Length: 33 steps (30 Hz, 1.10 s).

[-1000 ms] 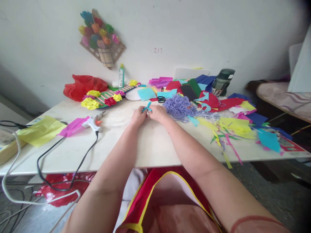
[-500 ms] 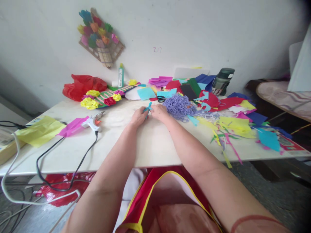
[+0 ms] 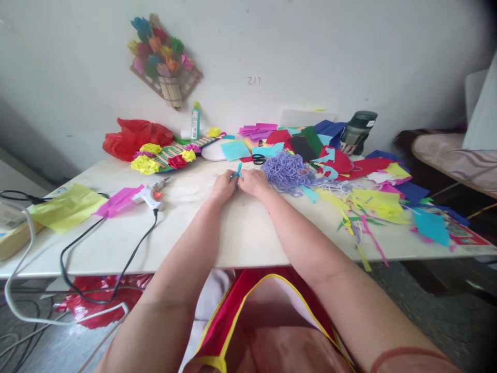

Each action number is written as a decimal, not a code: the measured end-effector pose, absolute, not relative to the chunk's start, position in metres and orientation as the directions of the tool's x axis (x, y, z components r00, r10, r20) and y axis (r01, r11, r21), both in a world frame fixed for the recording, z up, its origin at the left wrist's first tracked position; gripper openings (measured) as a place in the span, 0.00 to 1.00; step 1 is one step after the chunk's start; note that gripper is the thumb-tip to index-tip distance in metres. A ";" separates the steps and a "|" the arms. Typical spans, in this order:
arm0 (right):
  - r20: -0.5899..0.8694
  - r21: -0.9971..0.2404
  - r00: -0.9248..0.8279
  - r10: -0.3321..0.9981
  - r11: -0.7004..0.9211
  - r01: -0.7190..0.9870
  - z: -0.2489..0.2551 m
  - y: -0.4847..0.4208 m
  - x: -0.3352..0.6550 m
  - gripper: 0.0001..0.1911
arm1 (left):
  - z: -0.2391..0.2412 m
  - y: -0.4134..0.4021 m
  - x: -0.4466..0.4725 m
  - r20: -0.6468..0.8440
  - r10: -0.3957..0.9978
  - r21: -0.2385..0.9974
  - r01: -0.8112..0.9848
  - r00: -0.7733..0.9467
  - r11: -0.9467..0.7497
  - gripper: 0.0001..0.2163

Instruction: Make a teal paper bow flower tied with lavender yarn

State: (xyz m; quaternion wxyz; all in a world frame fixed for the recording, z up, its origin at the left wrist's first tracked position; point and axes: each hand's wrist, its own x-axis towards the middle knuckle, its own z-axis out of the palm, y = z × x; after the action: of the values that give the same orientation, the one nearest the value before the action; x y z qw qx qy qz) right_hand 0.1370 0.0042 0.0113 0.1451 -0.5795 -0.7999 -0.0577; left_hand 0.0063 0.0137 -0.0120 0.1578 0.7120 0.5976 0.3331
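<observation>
Between my two hands is a small twisted strip of blue paper (image 3: pixel 238 169), its upper tip sticking up past the fingers. My left hand (image 3: pixel 224 185) is closed on it from the left, low over the table. From the other side my right hand (image 3: pixel 253 181) pinches the same strip; its fingertips are partly hidden behind the hand. Right beside my right hand lies a tangled heap of purple yarn (image 3: pixel 287 170). A pair of black-handled scissors (image 3: pixel 259 159) rests just behind that hand.
On the left a white glue gun (image 3: pixel 149 197) lies on pink paper, its black cord looping over the front edge of the table (image 3: pixel 256 243). A decorated green piece with paper flowers (image 3: pixel 174 155) sits behind. Coloured paper scraps (image 3: pixel 376 202) and a dark bottle (image 3: pixel 357 132) are at right.
The whole view has shifted very slightly. Both hands stay in the same place on the table, holding the blue paper strip.
</observation>
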 end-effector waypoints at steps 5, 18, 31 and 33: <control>0.287 -0.099 -0.305 0.908 0.345 0.933 0.013 0.007 0.142 0.18 | -0.009 0.011 0.007 0.279 0.958 0.509 0.837 0.060 -0.201 0.15; 0.285 -0.111 -0.333 0.899 0.376 0.920 0.010 0.015 0.150 0.18 | -0.007 0.010 0.003 0.271 0.952 0.450 0.856 0.141 -0.254 0.16; 0.288 -0.266 -0.217 0.933 0.296 0.917 0.007 0.020 0.148 0.16 | -0.006 0.010 0.002 0.272 0.948 0.487 0.825 0.168 -0.286 0.15; 0.286 -0.254 -0.256 0.923 0.331 0.909 0.009 0.020 0.150 0.16 | -0.005 0.009 0.002 0.270 0.949 0.502 0.817 0.163 -0.283 0.15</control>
State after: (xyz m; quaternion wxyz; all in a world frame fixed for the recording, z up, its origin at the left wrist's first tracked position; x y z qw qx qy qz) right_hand 0.1497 0.0203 0.0086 0.1944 -0.5780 -0.7923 0.0187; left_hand 0.0018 0.0089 -0.0054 0.1207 0.7531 0.5863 0.2731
